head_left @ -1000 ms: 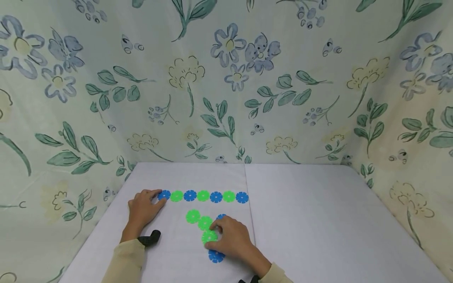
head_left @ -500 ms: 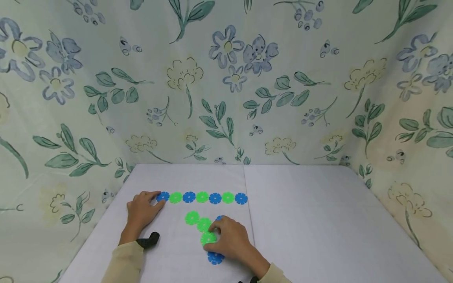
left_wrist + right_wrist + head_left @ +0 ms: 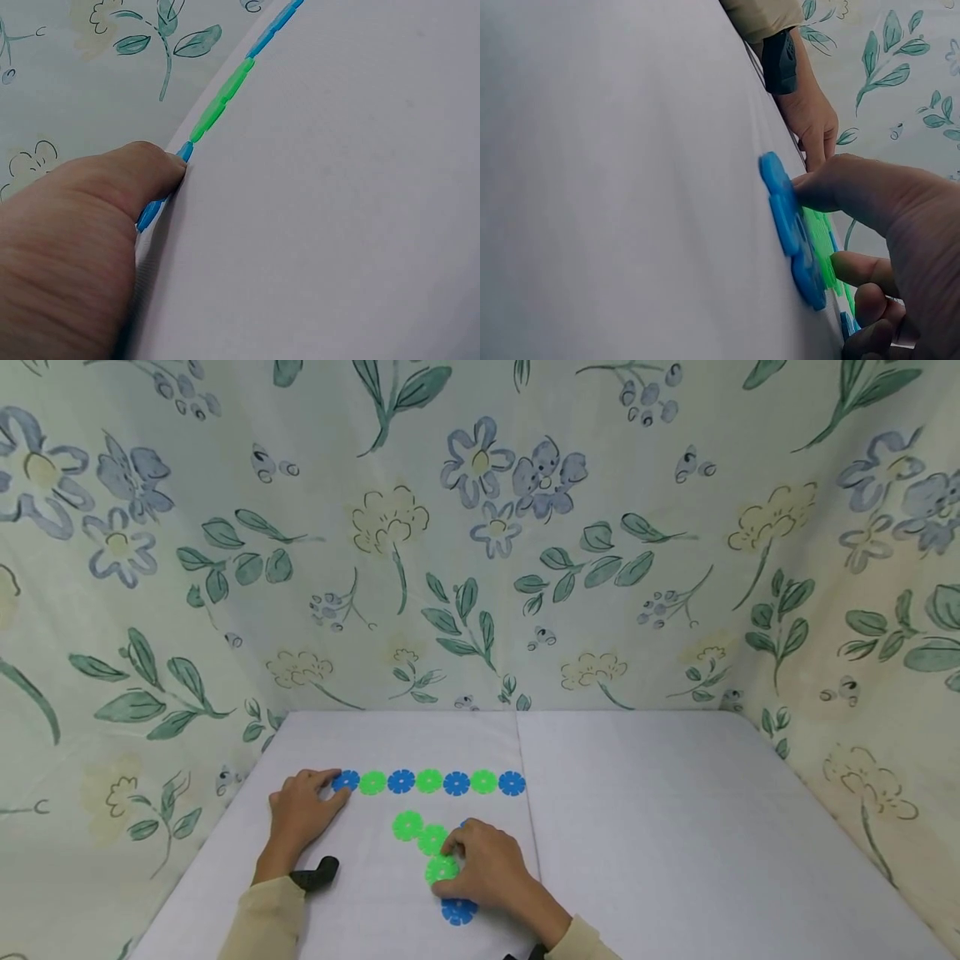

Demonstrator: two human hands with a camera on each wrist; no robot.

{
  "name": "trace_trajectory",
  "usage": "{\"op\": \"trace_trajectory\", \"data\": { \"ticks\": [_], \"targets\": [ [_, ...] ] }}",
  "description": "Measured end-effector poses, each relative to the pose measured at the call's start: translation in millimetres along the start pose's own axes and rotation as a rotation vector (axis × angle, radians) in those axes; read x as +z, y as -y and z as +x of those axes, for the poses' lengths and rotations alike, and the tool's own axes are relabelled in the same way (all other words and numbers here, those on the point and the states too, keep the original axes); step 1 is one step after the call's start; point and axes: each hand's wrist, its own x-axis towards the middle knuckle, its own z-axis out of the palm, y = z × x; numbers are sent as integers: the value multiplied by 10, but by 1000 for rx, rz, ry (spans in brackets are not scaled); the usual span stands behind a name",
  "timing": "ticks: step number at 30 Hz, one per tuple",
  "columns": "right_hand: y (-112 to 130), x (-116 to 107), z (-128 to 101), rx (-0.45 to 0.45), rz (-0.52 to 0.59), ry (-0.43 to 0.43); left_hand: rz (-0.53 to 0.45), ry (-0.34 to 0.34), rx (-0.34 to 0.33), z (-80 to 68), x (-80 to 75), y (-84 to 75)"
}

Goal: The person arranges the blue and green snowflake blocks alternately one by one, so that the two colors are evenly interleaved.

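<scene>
In the head view, a straight row of flat, notched plastic discs, alternately blue and green, lies on the white table. My left hand [image 3: 302, 814] holds the blue disc [image 3: 346, 781] at the row's left end, index finger at its far edge and thumb at its near edge. Nearer me, my right hand [image 3: 491, 868] holds a green disc [image 3: 440, 869] by its edges between thumb and index finger. Around it lie two more green discs, one touching it [image 3: 432, 840] and one farther left [image 3: 408, 826], plus a blue disc [image 3: 459, 912] in front. Another blue disc [image 3: 464, 824] is mostly hidden behind the right hand.
White cloth covers the table [image 3: 675, 827], with a seam running front to back right of the row. Floral curtains [image 3: 480, 568] enclose the back and sides. A black strap device [image 3: 317, 874] sits on the left wrist.
The head view tilts very slightly. Both hands keep the same grip and place, and the discs show no visible shift on the table.
</scene>
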Motion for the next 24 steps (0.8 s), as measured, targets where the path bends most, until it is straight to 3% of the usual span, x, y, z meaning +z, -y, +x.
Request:
{"op": "trace_trajectory", "data": {
  "ticks": [18,24],
  "targets": [
    [44,23,-22,-149,-189,-83,-6,3,-4,-11,-2,-9],
    [39,36,-22,-223,-261,-154,-9,13,-11,-6,-13,-27]
  ]
}}
